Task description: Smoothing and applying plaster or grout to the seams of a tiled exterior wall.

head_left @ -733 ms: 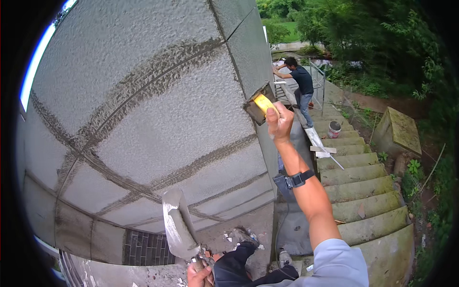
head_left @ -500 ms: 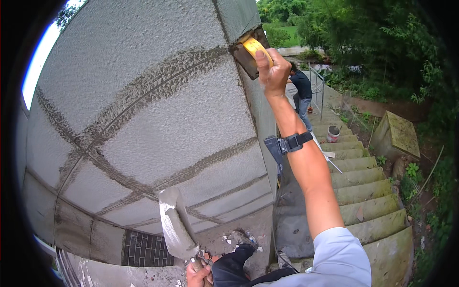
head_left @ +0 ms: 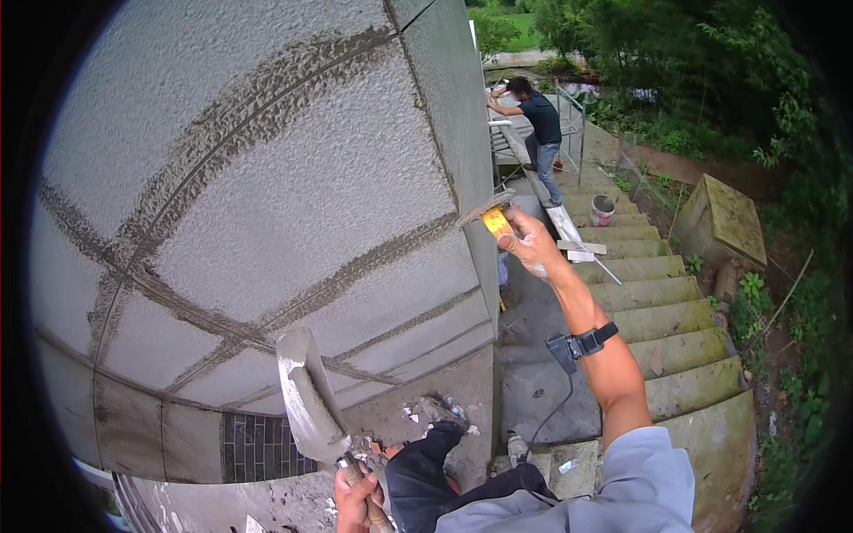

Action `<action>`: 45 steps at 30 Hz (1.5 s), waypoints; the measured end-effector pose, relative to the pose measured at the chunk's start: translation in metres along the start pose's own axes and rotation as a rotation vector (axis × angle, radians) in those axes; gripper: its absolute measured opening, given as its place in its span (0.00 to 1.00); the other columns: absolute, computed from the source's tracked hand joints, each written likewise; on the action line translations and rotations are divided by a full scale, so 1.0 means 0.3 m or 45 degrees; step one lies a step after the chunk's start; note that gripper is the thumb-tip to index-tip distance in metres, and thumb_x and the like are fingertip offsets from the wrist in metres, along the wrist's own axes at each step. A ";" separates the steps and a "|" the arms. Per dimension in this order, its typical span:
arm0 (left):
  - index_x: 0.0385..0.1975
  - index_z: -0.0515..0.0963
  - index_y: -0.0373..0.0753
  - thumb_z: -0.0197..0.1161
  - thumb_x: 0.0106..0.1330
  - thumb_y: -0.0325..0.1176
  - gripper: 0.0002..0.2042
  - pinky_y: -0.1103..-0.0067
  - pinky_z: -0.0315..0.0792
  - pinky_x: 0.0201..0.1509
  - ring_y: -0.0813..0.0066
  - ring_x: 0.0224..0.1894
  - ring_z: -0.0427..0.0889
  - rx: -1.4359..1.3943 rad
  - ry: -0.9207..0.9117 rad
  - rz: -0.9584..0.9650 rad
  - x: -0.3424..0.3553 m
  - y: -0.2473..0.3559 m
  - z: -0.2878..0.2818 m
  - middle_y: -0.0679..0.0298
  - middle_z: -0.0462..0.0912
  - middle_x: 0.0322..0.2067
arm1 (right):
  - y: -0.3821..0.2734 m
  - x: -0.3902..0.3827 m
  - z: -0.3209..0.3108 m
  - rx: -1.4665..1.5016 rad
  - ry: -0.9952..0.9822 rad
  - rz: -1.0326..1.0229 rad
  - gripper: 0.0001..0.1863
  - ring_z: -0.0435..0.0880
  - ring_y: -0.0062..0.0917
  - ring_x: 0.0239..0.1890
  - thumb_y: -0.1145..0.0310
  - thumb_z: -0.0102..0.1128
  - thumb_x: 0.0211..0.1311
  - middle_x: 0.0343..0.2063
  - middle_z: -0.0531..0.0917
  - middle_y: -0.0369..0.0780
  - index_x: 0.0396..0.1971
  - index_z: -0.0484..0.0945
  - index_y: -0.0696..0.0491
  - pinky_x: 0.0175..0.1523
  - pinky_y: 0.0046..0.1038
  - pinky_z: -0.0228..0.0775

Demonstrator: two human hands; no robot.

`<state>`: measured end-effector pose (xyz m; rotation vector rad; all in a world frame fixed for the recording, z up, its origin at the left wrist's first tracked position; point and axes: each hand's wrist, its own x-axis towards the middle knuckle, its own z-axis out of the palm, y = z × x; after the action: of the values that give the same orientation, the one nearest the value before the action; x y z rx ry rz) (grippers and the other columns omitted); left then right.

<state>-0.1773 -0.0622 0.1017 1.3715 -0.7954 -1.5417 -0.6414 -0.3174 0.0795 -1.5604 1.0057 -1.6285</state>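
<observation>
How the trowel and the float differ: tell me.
The trowel has a long, pale grey blade; the float, seen nearly edge-on, shows brownish and bright yellow. The trowel is low in the left grip, blade end up; the float is farther out in the right grip, by the wall. Both are hand-held tools.

Mortar-smeared trowel (head_left: 311,400), blade up, in left hand (head_left: 357,499), yellow-handled float (head_left: 495,222), edge-on, in right hand (head_left: 536,244), beside wall (head_left: 338,169)
</observation>
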 end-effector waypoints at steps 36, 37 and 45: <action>0.40 0.66 0.37 0.69 0.59 0.30 0.17 0.85 0.63 0.15 0.81 0.13 0.68 0.157 -0.138 -0.109 -0.273 -0.338 0.165 0.67 0.71 0.21 | -0.573 -1.336 -0.524 -0.103 0.680 0.628 0.29 0.76 0.20 0.39 0.43 0.51 0.69 0.34 0.79 0.35 0.51 0.72 0.56 0.51 0.26 0.66; 0.39 0.66 0.37 0.69 0.59 0.30 0.16 0.84 0.63 0.15 0.81 0.13 0.68 0.168 -0.209 -0.136 -0.281 -0.348 0.168 0.67 0.70 0.20 | -0.583 -1.342 -0.519 0.013 0.711 0.636 0.30 0.76 0.20 0.38 0.43 0.49 0.71 0.32 0.78 0.34 0.52 0.72 0.57 0.51 0.27 0.67; 0.34 0.68 0.38 0.69 0.58 0.28 0.14 0.82 0.63 0.15 0.80 0.12 0.68 0.126 -0.392 -0.244 -0.385 -0.520 0.261 0.68 0.70 0.18 | -0.785 -1.602 -0.607 -0.026 0.712 0.760 0.29 0.75 0.18 0.33 0.54 0.61 0.65 0.30 0.77 0.34 0.57 0.69 0.59 0.45 0.24 0.70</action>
<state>-0.2874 0.0969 0.0221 1.3291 -0.9594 -1.9164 -0.7774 0.2308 0.0512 -0.6912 1.5924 -1.6246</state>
